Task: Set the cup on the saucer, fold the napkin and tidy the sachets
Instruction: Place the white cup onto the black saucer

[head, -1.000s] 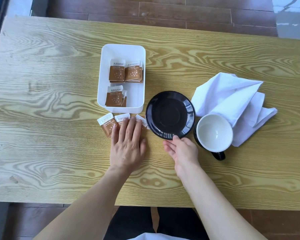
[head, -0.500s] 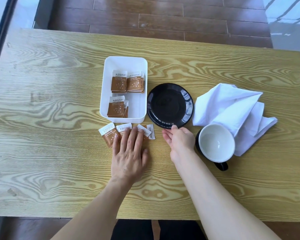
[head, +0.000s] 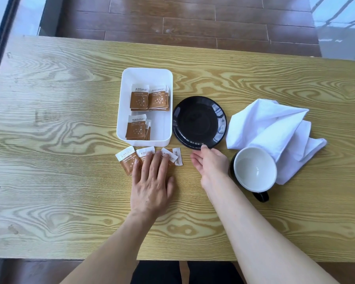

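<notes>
A black saucer (head: pixel 199 121) lies on the wooden table (head: pixel 59 119), right beside a white tray (head: pixel 146 71). My right hand (head: pixel 211 162) is at the saucer's near edge, thumb tip touching the rim, fingers loose and holding nothing. To its right stands a black cup with a white inside (head: pixel 254 169), handle towards me, resting partly on a crumpled white napkin (head: pixel 271 124). My left hand (head: pixel 152 185) lies flat, fingers spread, on several loose brown sachets (head: pixel 125 158) just in front of the tray.
Inside the tray lie more brown sachets (head: pixel 139 99) in small stacks. The table's near edge runs just below my forearms. Brown floorboards show beyond the far edge.
The saucer has slid away from me, from in front of the tray's corner to alongside the tray, with my right hand following its near edge. My left hand stays on the sachets.
</notes>
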